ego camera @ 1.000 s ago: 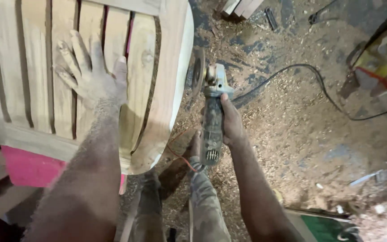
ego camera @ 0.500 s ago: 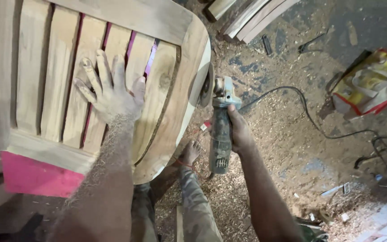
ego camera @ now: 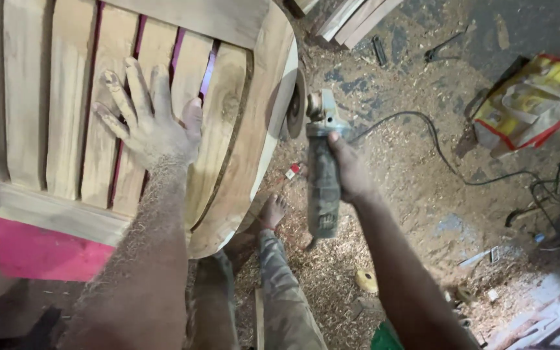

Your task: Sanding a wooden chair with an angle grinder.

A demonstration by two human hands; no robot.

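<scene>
grinder point(ego camera: 319, 162) drawn slightly off the panel point(ego camera: 241, 149) edge, right hand point(ego camera: 351, 172) gripping it, left hand point(ego camera: 153, 126) still spread flat on slats

- The left hand point(ego camera: 150, 126), coated in pale sawdust, lies flat with its palm down and fingers spread on the slats of the light wooden slatted panel with a curved edge point(ego camera: 241, 149).
- The left forearm, dusted as well, runs straight from the lower edge of the frame up to that hand, with the wrist unbent.
- The right hand point(ego camera: 351, 172) is just beside the panel's curved edge, its fingers wrapped around the grey, dust-caked body of the angle grinder point(ego camera: 319, 162).
- The right arm reaches up from the lower right, nearly straight at the elbow.
- A bare foot point(ego camera: 270, 212) sits below the panel's curved edge.
</scene>
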